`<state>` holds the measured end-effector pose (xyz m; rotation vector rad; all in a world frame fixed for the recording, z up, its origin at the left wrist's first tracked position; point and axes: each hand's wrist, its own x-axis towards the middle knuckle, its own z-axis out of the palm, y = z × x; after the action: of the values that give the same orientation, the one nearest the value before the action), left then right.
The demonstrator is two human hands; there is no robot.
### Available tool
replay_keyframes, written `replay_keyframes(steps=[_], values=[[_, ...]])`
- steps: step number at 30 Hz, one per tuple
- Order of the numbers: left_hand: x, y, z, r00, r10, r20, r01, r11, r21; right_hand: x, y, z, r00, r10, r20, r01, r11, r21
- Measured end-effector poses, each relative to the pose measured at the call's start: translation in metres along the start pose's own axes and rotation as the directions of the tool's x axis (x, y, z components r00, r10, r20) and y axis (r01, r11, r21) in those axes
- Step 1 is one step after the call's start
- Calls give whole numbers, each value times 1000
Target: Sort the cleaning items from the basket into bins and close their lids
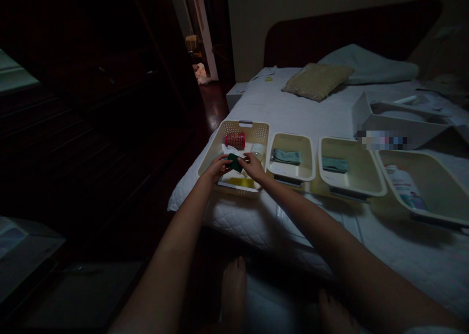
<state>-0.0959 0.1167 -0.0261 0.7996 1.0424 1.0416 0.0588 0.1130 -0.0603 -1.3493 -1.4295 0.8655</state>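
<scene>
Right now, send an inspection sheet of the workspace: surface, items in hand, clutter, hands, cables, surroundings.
Surface: white quilted bedding.
Items: dark green piece, held over the perforated basket.
Clutter: red mesh container and yellow item in the basket; green cloths and white bottle in bins to its right.
Hands: left hand and right hand, fingers on the green piece.
Cables: none clear; upper right too dim.
Surroundings: tan pillow, dark headboard.
</scene>
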Motion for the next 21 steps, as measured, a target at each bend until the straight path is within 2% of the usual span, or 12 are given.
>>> replay_keyframes(steps=[5,17,21], values=[[1,-1,-1,1000,-4,-1,4,1000,19,1,-1,-2,994,36,104,-36,999,-5],[8,-8,-8,996,-26,86,26,1000,-4,5,1,-5,993,116,-10,-113,983,142],[9,-8,-9,995,-33,89,31,999,19,1,-1,-4,994,110,4,-109,986,122]])
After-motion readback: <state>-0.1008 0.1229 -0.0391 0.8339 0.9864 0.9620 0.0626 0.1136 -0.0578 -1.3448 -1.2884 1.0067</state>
